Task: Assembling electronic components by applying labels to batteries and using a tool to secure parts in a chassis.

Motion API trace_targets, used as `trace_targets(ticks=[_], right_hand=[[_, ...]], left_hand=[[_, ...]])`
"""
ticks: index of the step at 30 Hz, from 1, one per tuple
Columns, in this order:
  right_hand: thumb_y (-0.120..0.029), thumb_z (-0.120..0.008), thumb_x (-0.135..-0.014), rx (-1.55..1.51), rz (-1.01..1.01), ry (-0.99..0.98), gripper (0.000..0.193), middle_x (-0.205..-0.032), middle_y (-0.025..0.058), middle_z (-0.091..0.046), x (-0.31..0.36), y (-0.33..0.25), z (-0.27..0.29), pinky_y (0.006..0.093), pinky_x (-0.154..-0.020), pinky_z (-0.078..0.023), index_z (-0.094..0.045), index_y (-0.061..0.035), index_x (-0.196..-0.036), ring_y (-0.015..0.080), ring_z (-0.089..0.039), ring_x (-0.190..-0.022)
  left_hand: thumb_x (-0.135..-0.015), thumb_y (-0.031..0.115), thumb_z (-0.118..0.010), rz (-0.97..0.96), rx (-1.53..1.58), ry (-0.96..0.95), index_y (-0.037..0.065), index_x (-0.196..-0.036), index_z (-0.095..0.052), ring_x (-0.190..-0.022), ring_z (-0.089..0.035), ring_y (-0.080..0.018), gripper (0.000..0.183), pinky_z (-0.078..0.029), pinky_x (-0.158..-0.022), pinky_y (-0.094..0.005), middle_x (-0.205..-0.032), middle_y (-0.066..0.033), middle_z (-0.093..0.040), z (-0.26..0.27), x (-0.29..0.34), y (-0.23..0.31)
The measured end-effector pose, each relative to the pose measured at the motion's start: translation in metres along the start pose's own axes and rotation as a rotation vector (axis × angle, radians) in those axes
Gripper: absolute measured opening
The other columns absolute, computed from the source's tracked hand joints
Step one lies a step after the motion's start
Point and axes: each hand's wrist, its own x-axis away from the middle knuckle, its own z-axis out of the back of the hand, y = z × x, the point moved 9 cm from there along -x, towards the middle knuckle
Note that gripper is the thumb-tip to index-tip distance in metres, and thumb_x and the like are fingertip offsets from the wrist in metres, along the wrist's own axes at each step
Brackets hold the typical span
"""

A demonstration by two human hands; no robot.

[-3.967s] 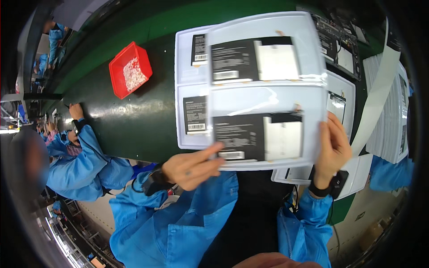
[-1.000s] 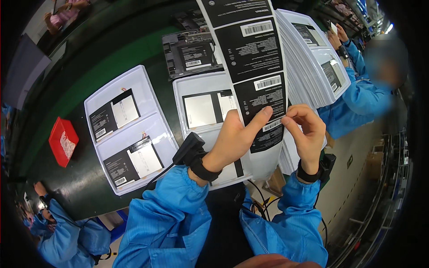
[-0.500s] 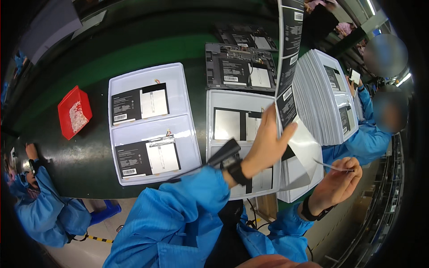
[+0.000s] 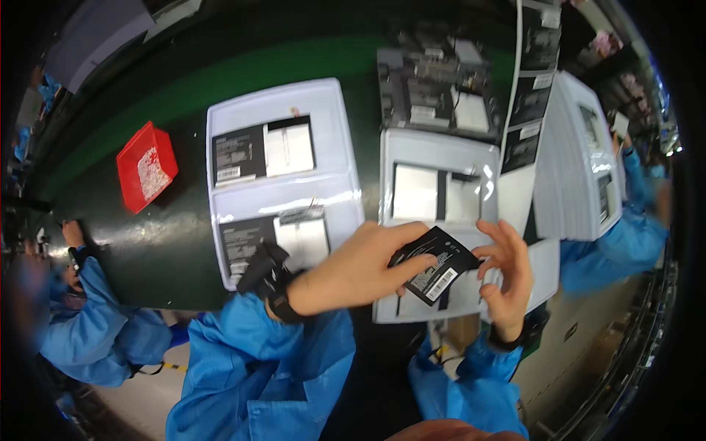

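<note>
My left hand (image 4: 360,268) pinches a black label (image 4: 441,264) with white print and a barcode, thumb on top, above the right-hand tray. My right hand (image 4: 509,275) is at the label's right edge, thumb and fingers apart; whether a fingertip touches the label I cannot tell. Below lies a white two-part tray (image 4: 441,140) with flat battery packs, its lower part mostly covered by my hands. A long strip of black labels (image 4: 531,95) on white backing rises beyond my right hand.
Left of my hands lies another white tray (image 4: 342,132) with two black-and-white battery packs. A red bin (image 4: 132,173) of small pale pieces stands farther left. Opened laptop bases (image 4: 434,92) lie at the back. Stacked trays (image 4: 562,162) and co-workers in blue sleeves are at the sides.
My left hand has left the label strip, moved down and left, and now holds one black label. My right hand has come inward, its fingers now spread. The view has shifted.
</note>
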Motion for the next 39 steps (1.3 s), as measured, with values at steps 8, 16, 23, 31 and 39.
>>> trace_targets(ticks=[8,16,23,31,39], right_hand=[[-0.008,-0.077,-0.084,0.401,-0.054,-0.366,0.015,-0.072,0.0099,-0.072,-0.037,0.001,-0.064,0.0241,-0.048,-0.041,-0.074,0.0000,-0.096,0.0111,-0.061,-0.052],[-0.015,-0.070,-0.095,0.146,-0.502,0.065,0.020,-0.062,0.0024,-0.063,-0.065,0.096,-0.035,0.0210,-0.041,-0.031,-0.072,0.0043,-0.096,0.0044,-0.048,-0.046],[-0.015,-0.071,-0.094,0.092,-0.509,0.049,0.021,-0.062,0.0021,-0.062,-0.069,0.109,-0.039,0.0211,-0.040,-0.029,-0.072,0.0061,-0.097,0.0057,-0.050,-0.043],[-0.014,-0.071,-0.094,0.112,-0.534,0.020,0.022,-0.064,0.0035,-0.064,-0.067,0.112,-0.041,0.0212,-0.040,-0.030,-0.072,0.0070,-0.099,0.0062,-0.051,-0.043],[-0.014,-0.070,-0.094,0.119,-0.525,0.009,0.024,-0.066,0.0040,-0.065,-0.067,0.114,-0.039,0.0221,-0.041,-0.032,-0.071,0.0087,-0.100,0.0073,-0.051,-0.044]], left_hand=[[-0.090,0.023,-0.073,-0.326,-0.510,-0.033,0.001,-0.119,-0.064,-0.061,-0.066,-0.0350,0.037,-0.050,-0.058,-0.0370,-0.075,-0.0193,-0.069,0.031,0.006,0.010],[-0.089,0.021,-0.071,-0.671,-1.273,0.219,0.005,-0.121,-0.066,-0.107,-0.067,-0.0287,0.036,-0.056,-0.089,-0.0370,-0.114,-0.0105,-0.071,0.073,-0.025,-0.002],[-0.087,0.016,-0.072,-0.681,-1.194,0.241,0.004,-0.109,-0.071,-0.116,-0.062,-0.0268,0.026,-0.054,-0.097,-0.0374,-0.120,-0.0068,-0.069,0.077,-0.028,-0.014],[-0.084,0.010,-0.072,-0.682,-1.235,0.238,0.004,-0.110,-0.070,-0.116,-0.061,-0.0270,0.027,-0.054,-0.097,-0.0370,-0.121,-0.0068,-0.069,0.074,-0.027,-0.016],[-0.076,0.000,-0.068,-0.720,-1.266,0.073,0.004,-0.115,-0.069,-0.130,-0.054,-0.0305,0.039,-0.047,-0.108,-0.0411,-0.133,-0.0074,-0.063,0.050,-0.030,-0.020]])
